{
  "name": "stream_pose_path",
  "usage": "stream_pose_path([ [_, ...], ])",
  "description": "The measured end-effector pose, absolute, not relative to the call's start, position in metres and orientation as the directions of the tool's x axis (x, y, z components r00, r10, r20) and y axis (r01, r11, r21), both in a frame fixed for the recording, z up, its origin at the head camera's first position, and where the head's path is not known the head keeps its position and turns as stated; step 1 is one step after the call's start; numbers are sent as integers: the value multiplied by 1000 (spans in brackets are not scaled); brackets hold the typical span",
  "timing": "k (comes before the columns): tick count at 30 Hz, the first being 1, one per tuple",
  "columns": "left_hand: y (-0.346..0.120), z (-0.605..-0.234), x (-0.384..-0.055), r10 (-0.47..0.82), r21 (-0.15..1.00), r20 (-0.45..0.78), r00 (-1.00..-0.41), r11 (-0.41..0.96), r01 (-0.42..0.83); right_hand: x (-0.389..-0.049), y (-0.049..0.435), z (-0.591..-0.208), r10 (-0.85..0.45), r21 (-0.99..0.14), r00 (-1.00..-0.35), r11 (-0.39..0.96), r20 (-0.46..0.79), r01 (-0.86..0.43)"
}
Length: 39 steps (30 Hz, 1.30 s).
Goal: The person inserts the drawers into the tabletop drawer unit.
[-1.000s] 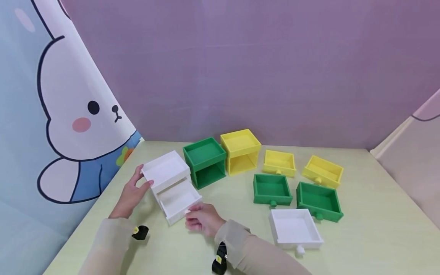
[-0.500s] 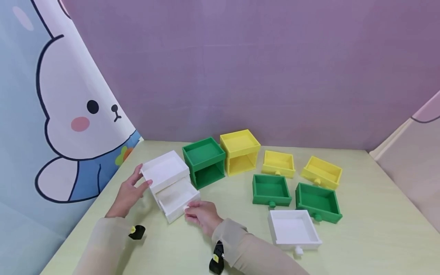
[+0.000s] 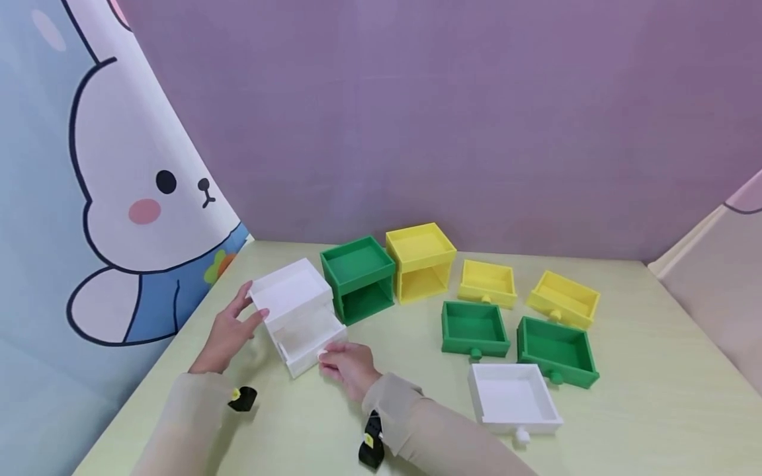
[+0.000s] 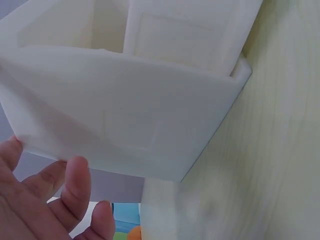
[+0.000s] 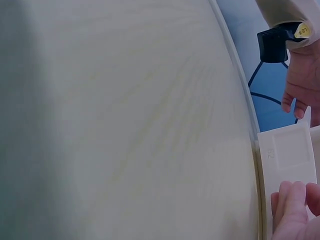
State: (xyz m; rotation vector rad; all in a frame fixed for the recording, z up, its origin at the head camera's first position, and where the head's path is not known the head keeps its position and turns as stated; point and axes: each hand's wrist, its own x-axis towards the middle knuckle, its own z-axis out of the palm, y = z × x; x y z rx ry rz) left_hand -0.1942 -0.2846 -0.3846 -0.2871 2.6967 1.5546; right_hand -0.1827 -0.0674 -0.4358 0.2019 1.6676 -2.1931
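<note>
A white cabinet frame (image 3: 290, 291) stands at the left of the table, with a white drawer (image 3: 309, 337) partly inside its lower opening. My left hand (image 3: 229, 334) holds the frame by its upper left side, thumb near the front corner and fingers farther back. In the left wrist view, the fingers (image 4: 77, 182) lie along the edge of the frame's side wall. My right hand (image 3: 351, 370) pinches the small knob (image 3: 323, 352) on the drawer's front; the fingertips mostly cover it. Seen from the right wrist, the drawer's front (image 5: 287, 155) rises beyond the fingers.
A green cabinet frame (image 3: 359, 261) and a yellow one (image 3: 421, 244) stand right of the white frame, their lower openings facing forward. To the right lie two yellow drawers (image 3: 487, 283), two green drawers (image 3: 474, 327) and another white drawer (image 3: 514, 396). A purple backdrop (image 3: 417, 119) rises behind.
The white drawer has slid farther into the white frame, with my right hand following on its knob. My left hand keeps its hold on the frame.
</note>
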Motion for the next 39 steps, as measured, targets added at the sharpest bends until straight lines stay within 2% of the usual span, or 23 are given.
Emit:
stream_pose_path([
  [13,-286,-385,-198,-93,822,-131,-987,547,-160,-190,-76,-435,-120,-914,-942,-229,-314,334],
  [19,-287,-388,-195,-80,796,-149,-986,582,-168,-192,-83,-438,-121,-916,-941,-219,-316,336],
  [26,-286,-391,-194,-82,816,-106,-991,562,-134,-197,-91,-440,-99,-918,-949,-243,-298,314],
  [39,-285,-389,-193,-82,825,-126,-989,545,-150,-203,-101,-441,-83,-907,-952,-290,-293,304],
])
